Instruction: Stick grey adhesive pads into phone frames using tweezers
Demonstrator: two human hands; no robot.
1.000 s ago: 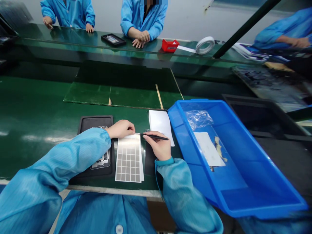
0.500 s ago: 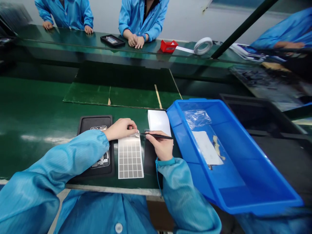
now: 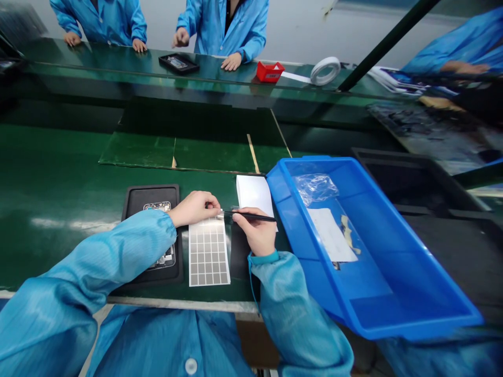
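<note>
A sheet of grey square pads on white backing (image 3: 208,254) lies on the green bench, and my left hand (image 3: 193,208) pinches its top edge. My right hand (image 3: 255,234) is shut on black tweezers (image 3: 251,216), whose tip meets the sheet's top right corner next to my left fingertips. Just left of the sheet, a black tray (image 3: 151,196) holds a phone's internal frame with a circuit board (image 3: 159,207), partly hidden under my left forearm. A blank white paper (image 3: 254,195) lies just above my right hand.
A blue plastic bin (image 3: 310,272) stands to my right, holding a clear plastic bag and white paper. Beyond the bench's gap, co-workers in blue coats stand at a far bench (image 3: 118,65) with a black tray, a red box (image 3: 270,71) and a tape roll (image 3: 325,70).
The pad sheet lies flatter than before, and the tweezer tip has moved onto its top corner. The co-worker opposite has moved their clasped hands apart, raising one.
</note>
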